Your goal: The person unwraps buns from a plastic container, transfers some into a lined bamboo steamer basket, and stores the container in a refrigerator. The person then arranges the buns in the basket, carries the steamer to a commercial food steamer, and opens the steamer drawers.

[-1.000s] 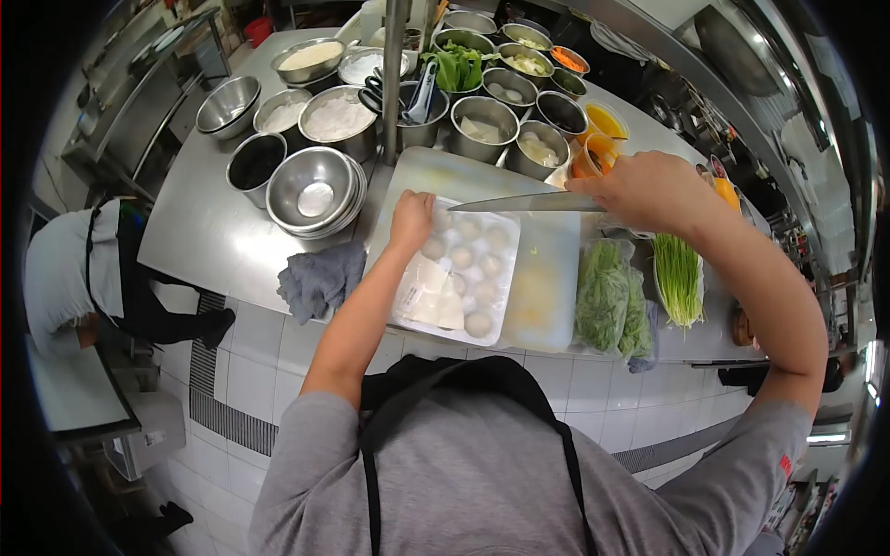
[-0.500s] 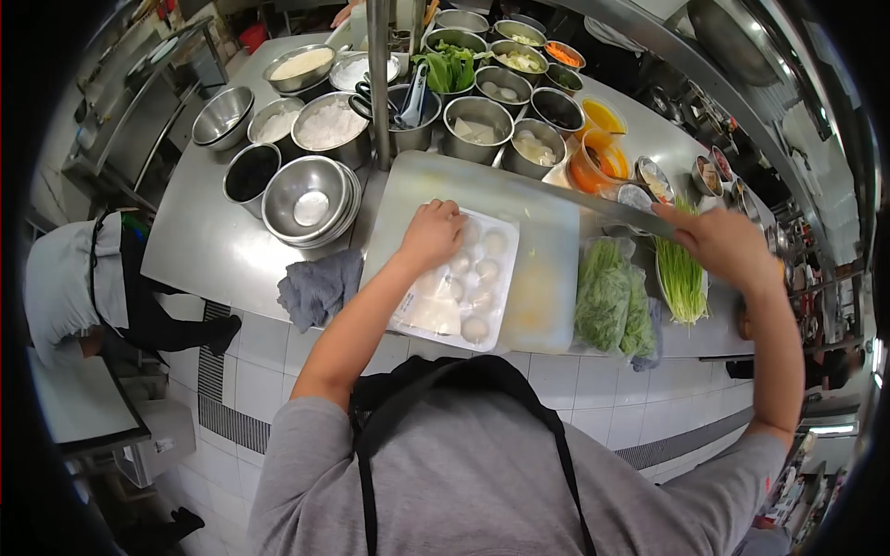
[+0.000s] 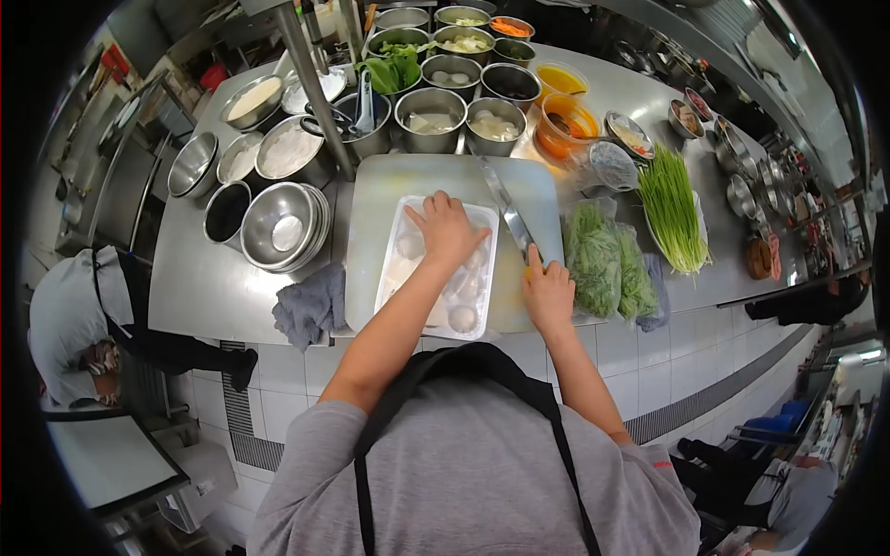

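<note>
A white plastic-wrapped tray of pale round mushrooms [image 3: 463,318] lies on the cutting board [image 3: 380,176]. My left hand [image 3: 449,227] rests on its film with the fingers spread. To the right, my right hand [image 3: 551,295] is closed around the handle of a large kitchen knife [image 3: 503,202], index finger laid forward along it. The blade lies over the board, pointing away from me, to the right of the tray. My left hand and forearm cover some of the mushrooms.
Bagged leafy greens [image 3: 593,255] and green chives [image 3: 674,208] lie right of the board. Left are a crumpled grey cloth [image 3: 311,304] and stacked metal bowls [image 3: 278,227]. Metal ingredient pots [image 3: 430,116] line the back beside a metal post [image 3: 315,93]. A person [image 3: 69,306] bends at far left.
My right hand has brought the knife from the raised right side down and left to the board. My left hand has spread its fingers over the tray's film.
</note>
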`<state>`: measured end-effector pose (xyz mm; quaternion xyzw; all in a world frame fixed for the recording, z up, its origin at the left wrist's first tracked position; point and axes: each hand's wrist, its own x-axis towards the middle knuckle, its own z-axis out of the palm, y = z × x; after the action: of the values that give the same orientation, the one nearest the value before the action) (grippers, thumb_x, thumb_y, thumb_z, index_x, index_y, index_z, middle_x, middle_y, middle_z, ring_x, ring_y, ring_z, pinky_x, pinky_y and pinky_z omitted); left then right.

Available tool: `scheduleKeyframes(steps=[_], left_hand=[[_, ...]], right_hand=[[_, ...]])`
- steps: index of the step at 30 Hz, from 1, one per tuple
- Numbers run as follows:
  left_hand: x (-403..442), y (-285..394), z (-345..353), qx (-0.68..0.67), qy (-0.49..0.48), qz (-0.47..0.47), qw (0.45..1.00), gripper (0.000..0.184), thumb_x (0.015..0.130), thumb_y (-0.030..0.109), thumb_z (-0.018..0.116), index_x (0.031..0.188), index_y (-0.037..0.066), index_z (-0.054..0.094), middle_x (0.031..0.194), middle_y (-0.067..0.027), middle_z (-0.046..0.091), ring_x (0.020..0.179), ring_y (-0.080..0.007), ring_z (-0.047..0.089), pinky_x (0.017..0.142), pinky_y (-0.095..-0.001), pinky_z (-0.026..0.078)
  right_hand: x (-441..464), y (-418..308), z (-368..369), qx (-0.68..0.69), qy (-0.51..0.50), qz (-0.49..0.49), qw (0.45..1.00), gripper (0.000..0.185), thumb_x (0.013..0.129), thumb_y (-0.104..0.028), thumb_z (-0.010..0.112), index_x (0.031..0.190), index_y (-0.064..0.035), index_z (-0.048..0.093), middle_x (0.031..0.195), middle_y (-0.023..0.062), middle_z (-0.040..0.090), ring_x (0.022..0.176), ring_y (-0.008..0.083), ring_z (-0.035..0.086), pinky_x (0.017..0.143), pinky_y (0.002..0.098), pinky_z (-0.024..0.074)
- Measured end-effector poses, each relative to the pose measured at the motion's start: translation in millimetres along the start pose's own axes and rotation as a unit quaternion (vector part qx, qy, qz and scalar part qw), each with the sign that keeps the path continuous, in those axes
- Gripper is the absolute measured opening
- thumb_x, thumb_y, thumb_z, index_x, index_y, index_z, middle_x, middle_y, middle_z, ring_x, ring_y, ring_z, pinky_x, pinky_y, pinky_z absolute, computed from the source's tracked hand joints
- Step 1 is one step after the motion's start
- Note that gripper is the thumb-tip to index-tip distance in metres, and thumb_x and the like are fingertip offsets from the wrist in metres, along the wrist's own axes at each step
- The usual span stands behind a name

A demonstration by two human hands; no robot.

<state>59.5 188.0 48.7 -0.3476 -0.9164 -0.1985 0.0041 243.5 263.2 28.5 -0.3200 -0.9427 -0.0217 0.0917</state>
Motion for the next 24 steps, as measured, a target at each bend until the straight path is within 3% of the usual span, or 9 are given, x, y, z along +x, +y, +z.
scheduleKeyframes(steps=[4,6,10,12,15,18,19,21,24], left_hand=[[3.4,7.5,6.7,-0.057,-0.051,-0.012,0.997,0.063,0.062,0.046,0.073,0.095,-0.005,0.06,0.129,-0.0174,0.036,0.125,-0.038,0.025,0.098,-0.069,0.009],[0.8,18.1,11.3,-0.075,-0.067,-0.039,0.994,0.063,0.061,0.046,0.073,0.097,-0.004,0.06,0.141,-0.0192,0.024,0.133,-0.043,0.008,0.099,-0.0685,0.004],[-5.7,37.3,9.6,-0.013,-0.027,-0.026,0.999,0.063,0.06,0.045,0.074,0.099,-0.002,0.06,0.145,-0.0193,0.017,0.134,-0.0455,-0.001,0.1,-0.0678,0.001],[-5.6,41.4,10.0,0.031,-0.014,0.001,0.999,0.063,0.06,0.047,0.072,0.099,-0.001,0.062,0.144,-0.0191,0.018,0.133,-0.0454,0.001,0.099,-0.0689,0.0],[-6.9,40.7,21.9,0.033,-0.001,0.015,0.999,0.06,0.061,0.048,0.07,0.096,-0.001,0.064,0.143,-0.019,0.022,0.133,-0.0447,0.004,0.098,-0.0698,-0.001],[-11.0,32.4,44.8,0.035,0.073,0.038,0.996,0.053,0.063,0.047,0.069,0.094,0.004,0.067,0.138,-0.0171,0.033,0.133,-0.0433,0.009,0.098,-0.0697,-0.003],[-14.3,35.6,37.5,0.011,0.101,0.053,0.993,0.045,0.061,0.04,0.071,0.087,0.003,0.068,0.137,-0.0176,0.035,0.132,-0.0436,0.014,0.099,-0.0688,-0.001],[-17.4,41.3,37.2,0.04,0.085,0.036,0.995,0.044,0.062,0.04,0.071,0.087,0.003,0.068,0.127,-0.0161,0.044,0.128,-0.0393,0.025,0.1,-0.0671,0.005],[-16.8,44.6,32.2,0.052,0.101,0.055,0.992,0.042,0.062,0.039,0.071,0.085,0.003,0.069,0.117,-0.0131,0.05,0.117,-0.032,0.038,0.099,-0.0588,0.018]], right_hand=[[12.2,4.4,-4.1,0.062,-0.043,0.02,0.997,0.06,0.077,-0.025,0.062,0.131,-0.0164,0.038,0.089,0.0163,0.052,0.08,0.0325,0.057,0.066,0.0428,0.0467],[16.7,3.5,-6.0,0.099,-0.072,0.027,0.992,0.063,0.075,-0.026,0.064,0.131,-0.016,0.037,0.089,0.0175,0.054,0.079,0.0335,0.058,0.067,0.0434,0.0483],[24.6,9.8,-17.5,0.108,-0.067,-0.015,0.992,0.068,0.074,-0.028,0.067,0.132,-0.0128,0.036,0.086,0.0194,0.055,0.078,0.0362,0.059,0.068,0.0439,0.0483],[36.5,14.8,-30.3,0.102,-0.176,-0.015,0.979,0.067,0.072,-0.028,0.068,0.129,-0.0114,0.038,0.088,0.0204,0.057,0.082,0.0368,0.06,0.069,0.043,0.049],[50.4,28.0,-15.6,0.08,-0.169,-0.065,0.98,0.056,0.077,-0.022,0.057,0.129,-0.0103,0.038,0.088,0.0226,0.061,0.079,0.0376,0.062,0.067,0.0451,0.0505],[68.3,45.2,-1.7,0.089,-0.161,-0.101,0.978,0.055,0.077,-0.022,0.051,0.128,-0.0071,0.037,0.083,0.0252,0.062,0.073,0.0402,0.062,0.064,0.0486,0.0497],[71.7,48.3,-0.7,0.082,-0.174,-0.113,0.975,0.059,0.075,-0.024,0.056,0.129,-0.0068,0.037,0.085,0.0249,0.062,0.077,0.0394,0.062,0.067,0.0474,0.05],[75.1,54.8,-4.9,0.098,-0.209,-0.151,0.961,0.071,0.071,-0.034,0.064,0.13,-0.0079,0.035,0.087,0.0231,0.063,0.081,0.0386,0.062,0.072,0.0461,0.0493],[92.1,56.1,-69.2,0.054,-0.188,-0.24,0.951,0.067,0.074,-0.039,0.063,0.128,-0.0082,0.039,0.088,0.0228,0.063,0.082,0.0381,0.062,0.072,0.0458,0.0493]])
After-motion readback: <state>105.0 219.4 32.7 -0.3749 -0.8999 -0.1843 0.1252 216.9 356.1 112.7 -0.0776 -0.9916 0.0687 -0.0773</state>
